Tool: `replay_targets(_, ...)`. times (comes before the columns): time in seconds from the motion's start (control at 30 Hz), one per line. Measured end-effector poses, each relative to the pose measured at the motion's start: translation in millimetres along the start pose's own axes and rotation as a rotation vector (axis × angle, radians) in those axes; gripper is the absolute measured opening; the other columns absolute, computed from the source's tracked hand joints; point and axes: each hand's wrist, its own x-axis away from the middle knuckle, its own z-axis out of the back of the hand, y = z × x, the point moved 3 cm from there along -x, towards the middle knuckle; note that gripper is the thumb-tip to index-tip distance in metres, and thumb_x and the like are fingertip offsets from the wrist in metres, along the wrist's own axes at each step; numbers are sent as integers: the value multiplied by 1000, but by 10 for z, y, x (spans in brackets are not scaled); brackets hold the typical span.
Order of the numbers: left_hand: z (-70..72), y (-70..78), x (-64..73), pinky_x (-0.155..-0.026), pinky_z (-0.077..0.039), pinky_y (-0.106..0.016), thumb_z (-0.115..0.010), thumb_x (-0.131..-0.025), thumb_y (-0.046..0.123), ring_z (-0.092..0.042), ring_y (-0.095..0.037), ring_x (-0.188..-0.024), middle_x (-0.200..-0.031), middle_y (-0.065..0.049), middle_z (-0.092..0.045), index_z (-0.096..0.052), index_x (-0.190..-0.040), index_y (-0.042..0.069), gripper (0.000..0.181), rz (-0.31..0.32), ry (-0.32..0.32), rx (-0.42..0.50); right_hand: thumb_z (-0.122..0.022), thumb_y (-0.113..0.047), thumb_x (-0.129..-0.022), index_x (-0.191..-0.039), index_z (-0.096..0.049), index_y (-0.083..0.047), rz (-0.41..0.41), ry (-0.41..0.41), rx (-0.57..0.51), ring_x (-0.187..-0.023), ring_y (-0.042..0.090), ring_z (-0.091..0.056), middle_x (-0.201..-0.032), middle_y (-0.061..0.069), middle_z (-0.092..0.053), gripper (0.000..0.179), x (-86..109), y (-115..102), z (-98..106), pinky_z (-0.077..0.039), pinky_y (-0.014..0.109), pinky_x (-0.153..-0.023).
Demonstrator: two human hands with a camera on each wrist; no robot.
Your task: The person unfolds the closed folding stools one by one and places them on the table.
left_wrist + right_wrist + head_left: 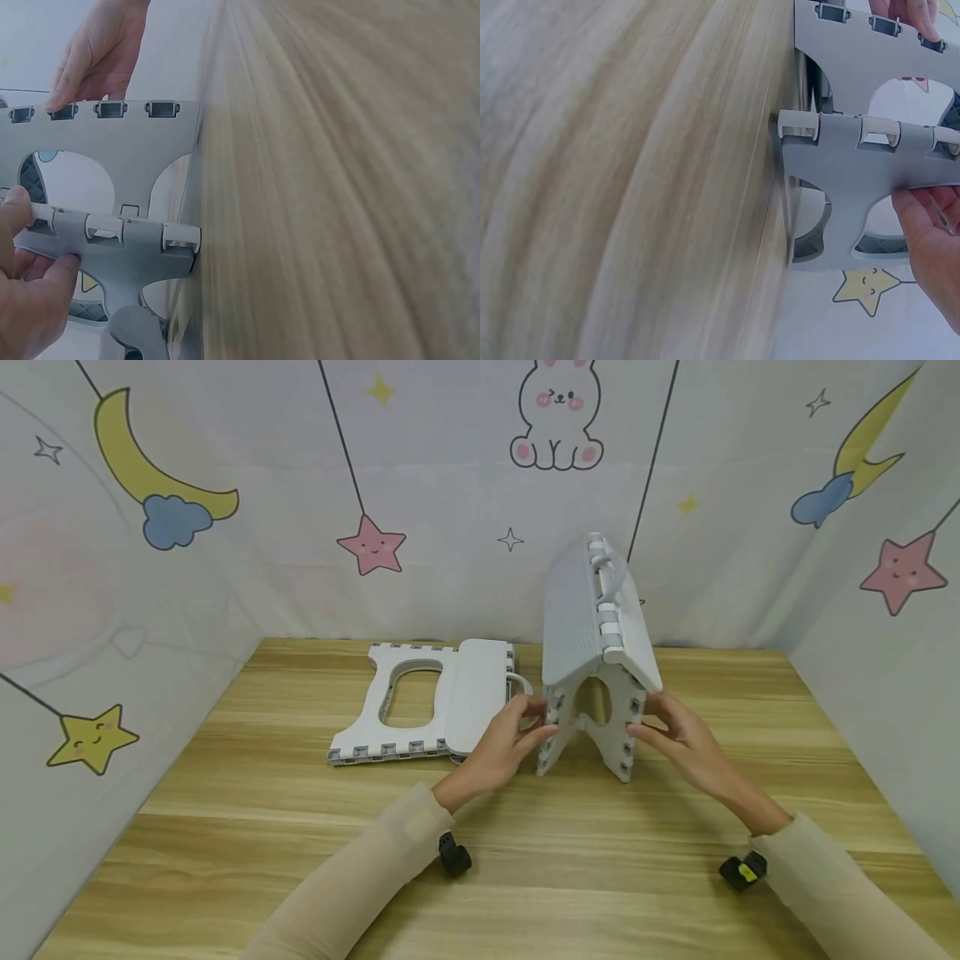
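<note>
There are two stools (483,693) (572,618), two hands (498,743) (688,745), one table (562,877).

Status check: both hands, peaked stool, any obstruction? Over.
Left hand, right hand grip opposite sides. Peaked stool upright, partly folded. Flat stool close by left hand; nothing visibly blocking.

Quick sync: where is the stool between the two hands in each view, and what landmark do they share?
Head: the stool is right of centre.
Left wrist: stool on the left side.
Right wrist: stool on the right side, mostly in the upper part.
Shared landmark: the wooden tabletop, right of the stool in left wrist, left in right wrist.
</note>
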Motion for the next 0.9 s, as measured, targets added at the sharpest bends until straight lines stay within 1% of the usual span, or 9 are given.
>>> replay_targets(0.23, -9, -11, -9, -100, -48, -27, -59, -102, 15, -52, -25, -122, -127, -16, -48, -46, -132, -4, 38, -35, 5, -3, -58, 3, -99, -140, -46, 3, -6, 6, -8, -115, 8, -56, -127, -5, -59, 42, 26, 10, 38, -52, 19, -89)
replay_targets(0.4, -11, -3, -17, -101, -47, -26, -60, -101, 14, -51, -25, -124, -128, -16, -49, -47, -133, -4, 38, -7, 7, 19, -58, 4, -99, -142, -44, 3, -9, 10, -10, -116, 7, -55, -128, -6, -58, 45, 41, 17, 61, -51, 19, -90)
replay_targets(0.57, -14, -2, -24, -103, -46, -29, -60, -101, 13, -49, -28, -125, -129, -18, -48, -47, -132, -5, 38, 2, 8, 32, -57, 3, -99, -144, -43, 2, -10, 9, -3, -116, 7, -55, -129, -4, -58, 47, 52, 21, 82, -51, 18, -90)
replay_targets(0.9, -25, -3, -24, -101, -46, -25, -60, -101, 14, -50, -25, -125, -130, -16, -48, -46, -134, -4, 39, 14, 5, 12, -56, 4, -99, -145, -43, 1, -5, 6, -9, -116, 8, -55, -129, -5, -58, 48, 69, 37, 110, -51, 18, -90)
